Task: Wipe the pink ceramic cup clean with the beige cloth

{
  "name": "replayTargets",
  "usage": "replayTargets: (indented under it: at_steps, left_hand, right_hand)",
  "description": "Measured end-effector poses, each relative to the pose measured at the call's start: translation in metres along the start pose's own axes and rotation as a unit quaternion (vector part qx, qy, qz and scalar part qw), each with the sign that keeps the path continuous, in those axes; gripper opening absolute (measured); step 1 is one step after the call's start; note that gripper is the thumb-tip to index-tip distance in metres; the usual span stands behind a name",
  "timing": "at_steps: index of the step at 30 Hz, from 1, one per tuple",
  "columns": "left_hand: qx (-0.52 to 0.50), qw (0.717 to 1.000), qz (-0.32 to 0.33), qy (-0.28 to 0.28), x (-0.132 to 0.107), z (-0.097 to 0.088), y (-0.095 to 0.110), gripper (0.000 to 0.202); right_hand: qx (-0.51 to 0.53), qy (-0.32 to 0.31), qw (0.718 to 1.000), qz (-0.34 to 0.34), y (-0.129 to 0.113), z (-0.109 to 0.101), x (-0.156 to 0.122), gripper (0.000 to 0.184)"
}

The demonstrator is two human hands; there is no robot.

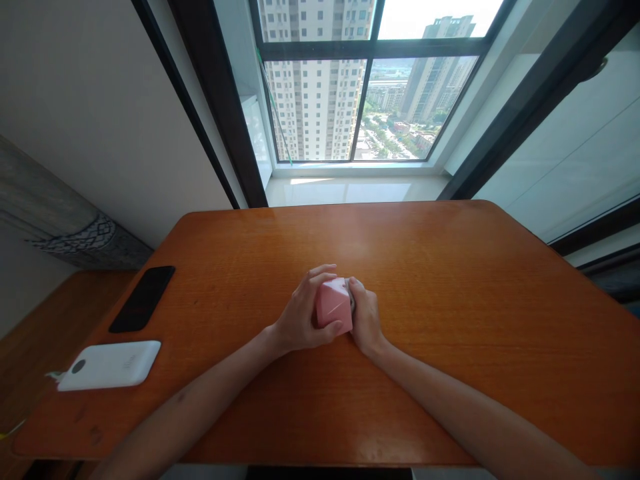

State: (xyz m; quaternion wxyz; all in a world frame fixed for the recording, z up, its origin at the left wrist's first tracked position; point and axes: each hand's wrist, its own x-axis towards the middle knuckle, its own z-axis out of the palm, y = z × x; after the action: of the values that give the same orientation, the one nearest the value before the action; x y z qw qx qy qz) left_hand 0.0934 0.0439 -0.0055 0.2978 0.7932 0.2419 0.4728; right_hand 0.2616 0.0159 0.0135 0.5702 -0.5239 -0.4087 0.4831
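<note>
Near the middle of the counter (400, 253), both hands are together and clamped on one object from opposite sides. The left hand (299, 315) wraps the object's left side, its fingers (320, 272) curving over the top and its thumb (336, 327) lying across the lower face. The right hand (366, 317) presses against the right side, with its fingertips (356, 283) at the upper corner. Between them sits a pink faceted block (333, 305), tilted with one corner upward (material not determinable from this view). A small pale item (353, 301) shows at its right edge, too small to identify. Whether the block touches the counter cannot be confirmed. Both forearms (480, 413) extend toward the lower corners of the view.

Well left of the hands, a black smartphone (143, 299) lies flat on the orange-brown wood. Nearer the counter's left edge lies a white power bank (109, 365), apart from the phone. Further left stand a lower wooden shelf (50, 333) and a grey patterned column (65, 223). Past the counter's far edge lie a white window sill (350, 191) and a dark-framed window (373, 100), with apartment towers (315, 110) outside.
</note>
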Motion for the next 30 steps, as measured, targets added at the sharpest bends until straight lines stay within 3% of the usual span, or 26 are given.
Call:
replayTargets:
  at_steps: [3,9,11,16,19,23,30]
  left_hand:
    - [0.021,1.0,0.013,0.003,0.003,0.004,0.012,0.077]
    - [-0.031,0.989,-0.109,0.097,0.005,0.021,0.036,0.035]
    - [-0.05,0.986,-0.122,0.099,0.004,0.022,0.037,0.027]
    - [-0.075,0.991,-0.097,0.048,0.004,0.017,0.034,0.042]
    - [-0.078,0.987,-0.121,0.068,0.004,0.02,0.035,0.045]
    - [-0.076,0.982,-0.134,0.104,0.003,0.025,0.036,0.03]
    - [-0.083,0.985,-0.122,0.089,0.003,0.024,0.036,0.037]
  right_hand:
    - [0.01,0.003,1.0,0.002,0.003,0.0,0.001,0.057]
    - [-0.002,-0.023,0.999,-0.028,0.012,-0.005,-0.005,0.055]
    - [-0.002,-0.025,0.999,-0.028,0.013,-0.006,-0.006,0.054]
    - [-0.001,-0.011,1.0,-0.02,0.013,-0.004,-0.007,0.054]
    - [-0.005,-0.013,1.0,-0.028,0.013,-0.004,-0.007,0.054]
    - [-0.021,-0.027,0.999,-0.037,0.014,-0.005,-0.008,0.055]
    - [-0.022,-0.016,0.999,-0.043,0.017,-0.006,-0.009,0.055]
